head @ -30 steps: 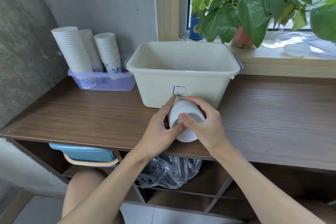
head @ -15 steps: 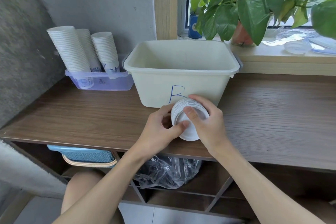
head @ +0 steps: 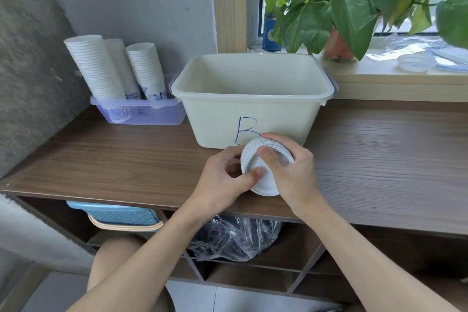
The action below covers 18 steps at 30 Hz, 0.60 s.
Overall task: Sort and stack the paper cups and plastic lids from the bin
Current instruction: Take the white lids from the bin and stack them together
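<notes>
White plastic lids [head: 266, 185] sit in a neat stack, tipped on its side, over the front part of the wooden counter [head: 379, 159] and just in front of the bin [head: 253, 114]. I cannot tell if the stack touches the counter. The right hand [head: 296, 175] wraps round it from the right, with fingers over the top and the thumb on the flat face of the front lid. The left hand [head: 220, 180] holds the other side, its thumb pressed on the same face. So both hands are closed on the stack.

Lids like these are likely light, thin and a bit slippery, and a stack can slide apart. It seems best to hold it by the rims on both sides and squeeze softly, since a hard squeeze may bend them.

The cream bin has a blue B on its front, and what shows of its inside has nothing in it. To the left, three tall stacks of paper cups [head: 96, 68] stand in a clear tray [head: 152, 115] by the wall. A leafy pot plant [head: 354, 2] is on the window sill behind
</notes>
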### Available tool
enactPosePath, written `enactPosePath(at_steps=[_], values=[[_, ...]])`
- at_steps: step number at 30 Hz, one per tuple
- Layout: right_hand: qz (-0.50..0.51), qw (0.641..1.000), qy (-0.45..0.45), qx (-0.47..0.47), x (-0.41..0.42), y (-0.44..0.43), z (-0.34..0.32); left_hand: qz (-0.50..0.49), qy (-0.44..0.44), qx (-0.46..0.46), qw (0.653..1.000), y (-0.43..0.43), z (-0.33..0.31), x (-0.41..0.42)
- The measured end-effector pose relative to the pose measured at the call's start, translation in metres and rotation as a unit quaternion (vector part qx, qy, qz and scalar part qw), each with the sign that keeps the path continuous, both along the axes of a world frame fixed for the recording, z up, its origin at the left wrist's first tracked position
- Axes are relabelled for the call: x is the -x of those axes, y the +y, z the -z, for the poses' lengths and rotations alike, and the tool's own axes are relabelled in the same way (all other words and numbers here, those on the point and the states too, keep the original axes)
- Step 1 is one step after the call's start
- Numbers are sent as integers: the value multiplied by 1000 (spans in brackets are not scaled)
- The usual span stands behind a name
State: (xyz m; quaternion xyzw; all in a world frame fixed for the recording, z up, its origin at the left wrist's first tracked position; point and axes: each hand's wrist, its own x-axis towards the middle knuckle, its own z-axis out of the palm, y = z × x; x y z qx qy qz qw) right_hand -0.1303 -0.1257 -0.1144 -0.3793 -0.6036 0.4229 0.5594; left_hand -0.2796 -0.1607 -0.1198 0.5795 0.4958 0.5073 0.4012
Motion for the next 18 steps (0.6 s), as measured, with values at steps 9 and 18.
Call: enactPosePath(at_steps=[9,18], values=[[-39,997,-71,-12,-6,-6,-18,10,43,-18,999,-4,-19,6],[61,911,-313,-263,-24,24,-95,-49,49,-114,991,-9,-113,55]])
